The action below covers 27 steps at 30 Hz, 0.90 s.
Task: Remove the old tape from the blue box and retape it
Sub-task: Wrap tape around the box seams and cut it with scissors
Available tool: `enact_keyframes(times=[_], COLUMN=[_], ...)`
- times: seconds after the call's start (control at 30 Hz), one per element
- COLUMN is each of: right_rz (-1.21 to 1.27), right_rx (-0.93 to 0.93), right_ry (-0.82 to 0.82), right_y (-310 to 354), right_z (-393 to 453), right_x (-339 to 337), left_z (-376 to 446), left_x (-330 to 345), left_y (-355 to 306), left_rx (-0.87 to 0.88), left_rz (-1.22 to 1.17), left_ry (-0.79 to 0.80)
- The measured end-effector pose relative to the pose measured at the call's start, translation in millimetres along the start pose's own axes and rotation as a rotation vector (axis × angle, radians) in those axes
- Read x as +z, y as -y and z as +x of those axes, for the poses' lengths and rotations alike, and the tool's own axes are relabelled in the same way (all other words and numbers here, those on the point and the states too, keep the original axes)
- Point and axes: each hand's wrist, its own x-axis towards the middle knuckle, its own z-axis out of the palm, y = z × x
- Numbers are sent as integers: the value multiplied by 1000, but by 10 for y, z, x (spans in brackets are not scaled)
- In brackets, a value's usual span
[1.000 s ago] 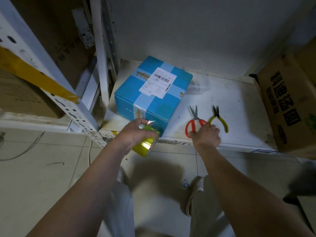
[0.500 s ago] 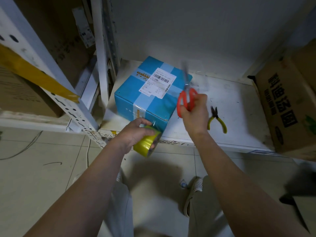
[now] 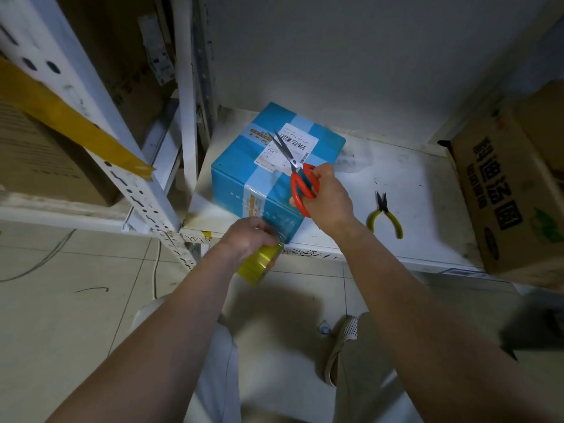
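The blue box point(image 3: 268, 175) sits on the white shelf point(image 3: 427, 209), left of the yellow pliers point(image 3: 385, 215) and a cardboard carton point(image 3: 512, 193). The right hand point(image 3: 328, 198) grips red scissors point(image 3: 297, 175), blades parted over the label. The left hand point(image 3: 248, 238) curls round a tape roll point(image 3: 259, 264) at the box's near corner

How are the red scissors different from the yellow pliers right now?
The red scissors are gripped in the right hand above the blue box; the yellow pliers lie untouched on the white shelf. The scissors have red loop handles, the pliers slim yellow ones. The scissors' blades are long and slightly parted; the pliers' nose is short and dark. Both point away from the person.
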Motion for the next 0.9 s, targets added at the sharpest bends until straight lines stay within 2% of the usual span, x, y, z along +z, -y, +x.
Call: enact_keyframes(times=[0.1,0.17,0.3,0.37,0.57,0.9], right_rz=[306,376,286,177,24,-12], right_rx=[45,95,232,302,319,301], right_ry=[45,169,546,640,567,523], right_y=[-67,-228,-547,-584,-393,-312], right_z=[-206,-392,-669,-719,-589,-429], right_x=[-170,-346,-638,-641,-447,-246], left_z=[-57,-95,-123,-125,-116,-61], left_x=[-23,-15,19,37,35,0], left_y=[31,34,37,34,5,26], left_rx=[26,39,46,38,7,-9], left_rz=[-62,-117,-148,-128,-115,-88], left_ry=[-33,-54,-99,-105,-131,-133])
